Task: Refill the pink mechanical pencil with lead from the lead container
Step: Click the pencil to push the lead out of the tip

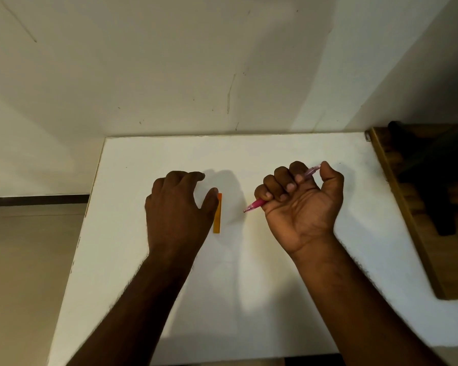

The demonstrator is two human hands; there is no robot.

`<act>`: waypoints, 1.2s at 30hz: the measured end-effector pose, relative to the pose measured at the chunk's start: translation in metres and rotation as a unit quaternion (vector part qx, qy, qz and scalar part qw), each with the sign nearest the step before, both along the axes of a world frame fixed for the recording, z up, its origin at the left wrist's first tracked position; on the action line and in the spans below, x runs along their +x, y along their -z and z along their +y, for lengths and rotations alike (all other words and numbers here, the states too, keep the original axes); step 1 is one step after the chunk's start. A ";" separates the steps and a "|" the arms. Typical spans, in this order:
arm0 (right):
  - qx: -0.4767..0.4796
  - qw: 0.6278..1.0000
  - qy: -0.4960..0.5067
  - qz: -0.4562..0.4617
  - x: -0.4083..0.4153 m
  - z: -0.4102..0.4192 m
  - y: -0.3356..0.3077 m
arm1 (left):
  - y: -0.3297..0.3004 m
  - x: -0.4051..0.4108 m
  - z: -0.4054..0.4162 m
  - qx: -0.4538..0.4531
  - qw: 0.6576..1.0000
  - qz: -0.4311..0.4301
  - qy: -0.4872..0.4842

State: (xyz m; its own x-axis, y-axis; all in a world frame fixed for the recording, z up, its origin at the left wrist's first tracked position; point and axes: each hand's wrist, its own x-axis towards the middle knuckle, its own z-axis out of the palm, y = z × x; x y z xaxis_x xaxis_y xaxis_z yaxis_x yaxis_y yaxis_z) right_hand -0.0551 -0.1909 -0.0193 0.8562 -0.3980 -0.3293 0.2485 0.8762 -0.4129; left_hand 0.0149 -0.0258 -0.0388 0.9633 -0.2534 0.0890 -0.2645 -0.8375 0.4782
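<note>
Two hands are seen over the white table (249,299): the pink mechanical pencil (257,203) is gripped in the curled right hand (302,207), while the orange lead container (217,217) is touched by the thumb of the relaxed, palm-down left hand (175,207).

counter (249,299): white, flat top, back edge against the wall
on it: lead container (217,217), slim orange, lying flat, left of centre
also on it: left hand (177,204), palm down, thumb touching the container's left side
right edge: butts a wooden surface (413,233)
</note>
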 end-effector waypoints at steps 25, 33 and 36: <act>-0.017 1.000 -0.012 0.011 0.001 0.003 -0.002 | 0.001 0.001 0.000 0.003 1.000 0.006 0.014; -0.018 1.000 -0.011 0.016 0.002 0.004 -0.002 | 0.000 0.000 0.000 0.004 1.000 0.009 0.014; -0.023 1.000 -0.010 0.013 0.002 0.004 -0.001 | 0.000 0.000 0.000 0.004 1.000 0.009 0.017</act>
